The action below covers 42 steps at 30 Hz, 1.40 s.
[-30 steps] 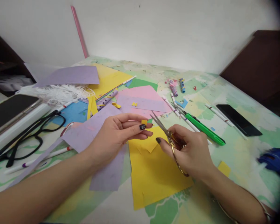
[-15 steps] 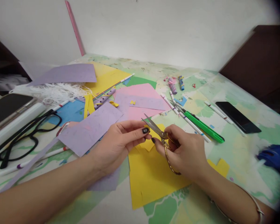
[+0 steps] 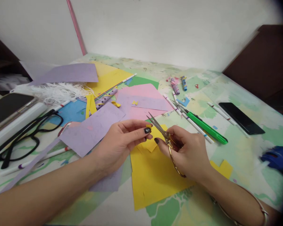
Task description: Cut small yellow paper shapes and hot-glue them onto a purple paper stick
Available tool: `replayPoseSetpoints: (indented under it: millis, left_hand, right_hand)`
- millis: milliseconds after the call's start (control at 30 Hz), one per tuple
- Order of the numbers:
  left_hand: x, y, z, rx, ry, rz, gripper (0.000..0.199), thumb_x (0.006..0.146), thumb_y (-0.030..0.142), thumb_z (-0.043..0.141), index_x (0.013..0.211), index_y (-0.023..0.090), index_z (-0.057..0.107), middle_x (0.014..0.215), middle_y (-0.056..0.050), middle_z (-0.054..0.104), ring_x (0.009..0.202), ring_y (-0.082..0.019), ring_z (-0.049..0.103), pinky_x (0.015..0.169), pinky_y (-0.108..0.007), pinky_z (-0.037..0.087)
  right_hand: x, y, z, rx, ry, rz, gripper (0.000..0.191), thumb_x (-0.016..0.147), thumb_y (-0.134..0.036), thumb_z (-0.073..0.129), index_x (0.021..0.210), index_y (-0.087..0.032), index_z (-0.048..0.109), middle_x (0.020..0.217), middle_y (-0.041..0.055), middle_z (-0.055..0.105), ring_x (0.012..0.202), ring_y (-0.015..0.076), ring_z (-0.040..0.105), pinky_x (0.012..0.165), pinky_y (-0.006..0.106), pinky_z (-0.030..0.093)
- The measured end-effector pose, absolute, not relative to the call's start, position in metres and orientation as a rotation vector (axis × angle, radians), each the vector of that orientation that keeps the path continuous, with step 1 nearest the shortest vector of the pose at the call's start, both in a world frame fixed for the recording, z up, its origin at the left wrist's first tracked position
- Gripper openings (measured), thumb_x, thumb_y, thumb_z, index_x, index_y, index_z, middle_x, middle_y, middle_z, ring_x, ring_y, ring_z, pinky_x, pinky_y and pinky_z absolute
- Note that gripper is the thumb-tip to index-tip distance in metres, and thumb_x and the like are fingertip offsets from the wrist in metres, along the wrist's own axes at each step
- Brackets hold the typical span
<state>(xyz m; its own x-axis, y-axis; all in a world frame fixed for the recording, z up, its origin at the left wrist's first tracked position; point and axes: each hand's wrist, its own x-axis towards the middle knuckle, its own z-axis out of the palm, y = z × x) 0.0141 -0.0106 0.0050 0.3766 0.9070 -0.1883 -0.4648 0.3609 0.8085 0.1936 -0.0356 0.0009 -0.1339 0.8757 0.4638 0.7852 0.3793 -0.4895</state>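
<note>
Between left hand's (image 3: 129,136) fingertips: yellow scrap (image 3: 148,126).

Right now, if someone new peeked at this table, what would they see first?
Probably the gold-handled scissors in the right hand, blades open near a tiny yellow scrap pinched in the fingers of the left hand. Next might come the big yellow sheet below them, then the bright green cutter lying beyond the right hand.
</note>
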Motion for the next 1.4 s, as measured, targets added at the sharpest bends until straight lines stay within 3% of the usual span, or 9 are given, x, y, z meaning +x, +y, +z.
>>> replayPoseSetpoints:
  millis: [833, 1400]
  left_hand:
    - [0.0163, -0.0129, 0.0057, 0.846, 0.693, 0.981, 0.004, 0.078, 0.015, 0.071, 0.082, 0.016, 0.072, 0.085, 0.0, 0.071, 0.081, -0.01, 0.064, 0.081, -0.021, 0.051]
    - [0.0178, -0.0123, 0.0056, 0.83, 0.698, 0.969, 0.004, 0.078, 0.011, 0.068, 0.081, 0.015, 0.07, 0.082, -0.001, 0.068, 0.075, -0.009, 0.063, 0.076, -0.02, 0.051]
  right_hand:
    - [0.1926, -0.0393, -0.0063, -1.369, -2.031, -0.101, 0.018, 0.076, -0.029, 0.062, 0.071, -0.017, 0.051, 0.044, -0.0108, 0.04, 0.036, 0.0042, 0.036, 0.041, 0.018, 0.028]
    - [0.1906, -0.0381, -0.0046, -1.354, -2.002, -0.188, 0.019, 0.075, -0.03, 0.06, 0.064, -0.019, 0.049, 0.042, -0.0104, 0.039, 0.034, 0.005, 0.035, 0.039, 0.017, 0.028]
